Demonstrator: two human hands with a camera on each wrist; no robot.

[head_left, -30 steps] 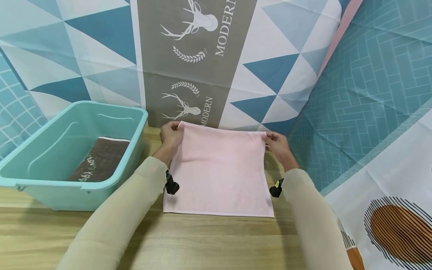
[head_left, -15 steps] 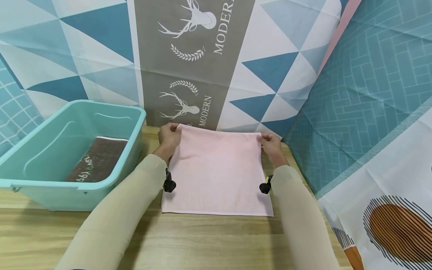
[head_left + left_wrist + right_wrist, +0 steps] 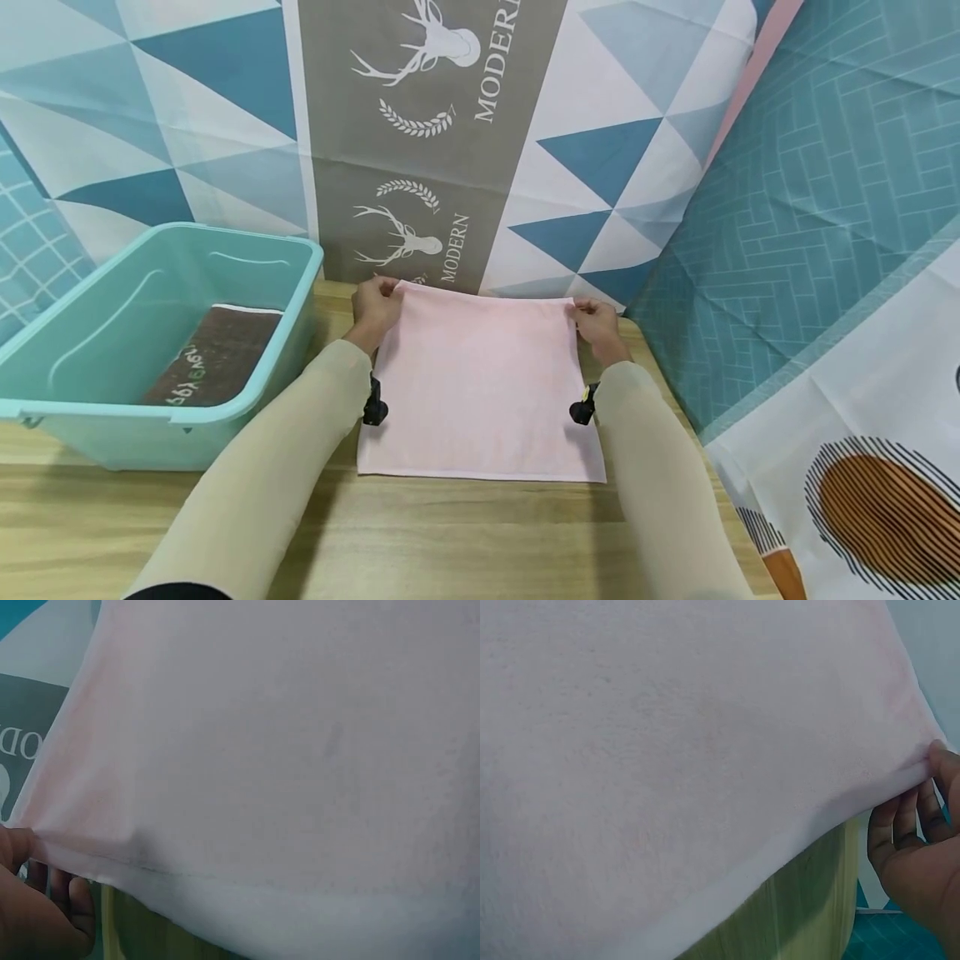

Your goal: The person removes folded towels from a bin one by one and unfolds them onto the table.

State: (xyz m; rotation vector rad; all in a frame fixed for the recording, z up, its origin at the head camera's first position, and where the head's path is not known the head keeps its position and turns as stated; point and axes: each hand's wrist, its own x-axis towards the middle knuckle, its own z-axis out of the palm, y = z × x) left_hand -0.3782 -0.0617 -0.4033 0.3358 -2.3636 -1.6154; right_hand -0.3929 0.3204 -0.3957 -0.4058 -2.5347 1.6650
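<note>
A square pink towel (image 3: 480, 392) spreads over the wooden table between my forearms, its near edge lying on the wood. My left hand (image 3: 377, 307) pinches the far left corner between thumb and fingers. At the far right corner, my right hand (image 3: 597, 325) pinches the cloth the same way. The far edge is lifted and sags slightly between the hands. In the left wrist view the towel (image 3: 285, 750) fills most of the picture, with wood showing under its edge. The right wrist view shows the right fingers (image 3: 907, 817) curled under the towel's corner.
To the left stands a teal plastic bin (image 3: 292, 325) holding a folded brown towel (image 3: 225, 354) with lettering. A patterned cloth backdrop (image 3: 420, 167) rises behind the table (image 3: 450, 533). Teal tile-patterned cloth (image 3: 795, 217) hangs along the right side.
My right hand has moved left, drawing its corner of the pink towel inward. Both hands have come slightly nearer, and the far edge has lowered a little. The view has shifted slightly.
</note>
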